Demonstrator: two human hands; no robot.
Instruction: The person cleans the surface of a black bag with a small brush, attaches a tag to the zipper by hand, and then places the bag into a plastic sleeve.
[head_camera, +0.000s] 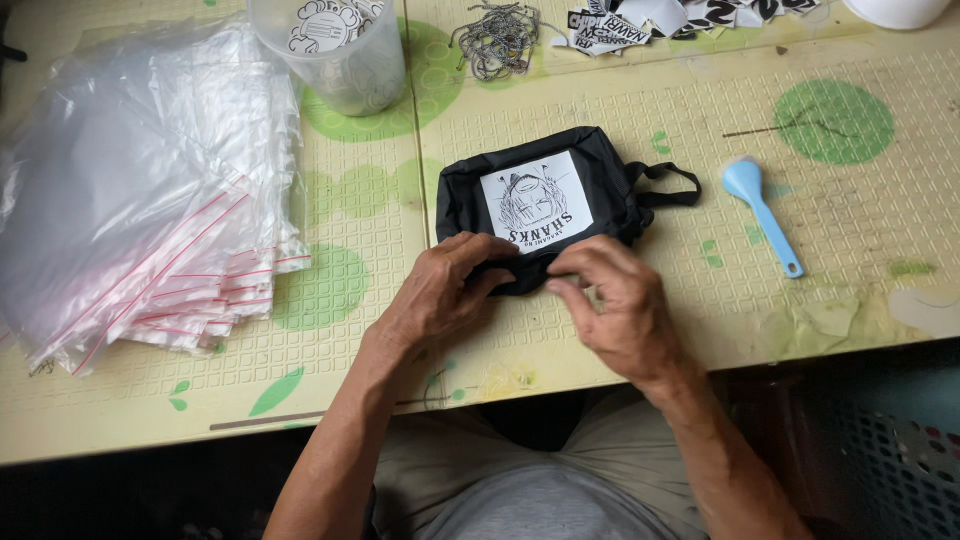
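From my feed I look down on a pale yellow-green surface (600, 330) patterned with green circles, with a stack of clear zip bags (140, 190) at the left, a clear plastic cup (340, 55) and a heap of small metal chains (497, 38) at the far edge, and a light blue spoon (760, 210) off to the right. A small black pouch (545, 205) bearing a white printed square lies in the middle, its strap loop toward the spoon. I see the left hand (440, 290) gripping the pouch's near edge with curled fingers, and the right hand (615, 300) pinching that same edge just beside it.
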